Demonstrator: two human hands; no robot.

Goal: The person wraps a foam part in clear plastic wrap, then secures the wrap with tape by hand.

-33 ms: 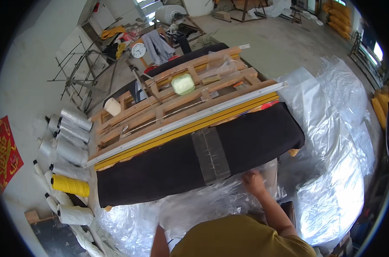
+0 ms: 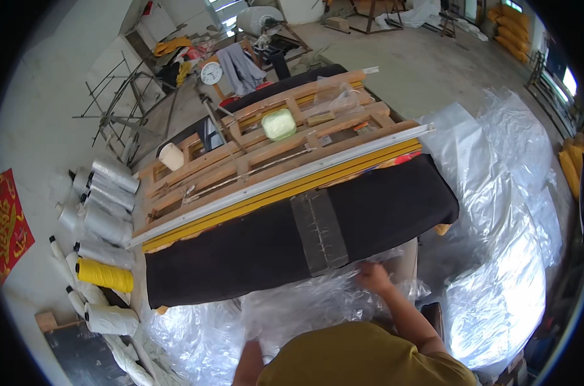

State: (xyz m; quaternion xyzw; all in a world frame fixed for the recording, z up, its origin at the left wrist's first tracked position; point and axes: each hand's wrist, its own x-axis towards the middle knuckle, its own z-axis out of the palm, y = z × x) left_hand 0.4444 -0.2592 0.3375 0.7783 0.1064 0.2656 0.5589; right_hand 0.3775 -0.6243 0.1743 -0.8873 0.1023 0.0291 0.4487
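My right hand point(image 2: 374, 278) is closed, its fingers curled at the crumpled clear plastic sheet point(image 2: 305, 297) along the near edge of the bench. It appears to grip the sheet, just below a black padded cloth cover point(image 2: 240, 267). A clear plastic strip point(image 2: 319, 231) with a line of white marks crosses that cover. Of my left arm, only the forearm point(image 2: 248, 365) shows clearly at the lower edge, over the same plastic. The fingers of my left hand cannot be made out.
Beyond the cover lies a wooden frame point(image 2: 272, 154) with a metal rail point(image 2: 292, 183), a pale green block point(image 2: 279, 125) and a white cup point(image 2: 171, 156). Yellow thread point(image 2: 105, 275) and several white spools stand left. Plastic sheeting point(image 2: 497, 257) heaps up on the right.
My right hand has shifted slightly left along the bench edge. My left forearm has moved right, toward my body. The plastic between them has shifted a little.
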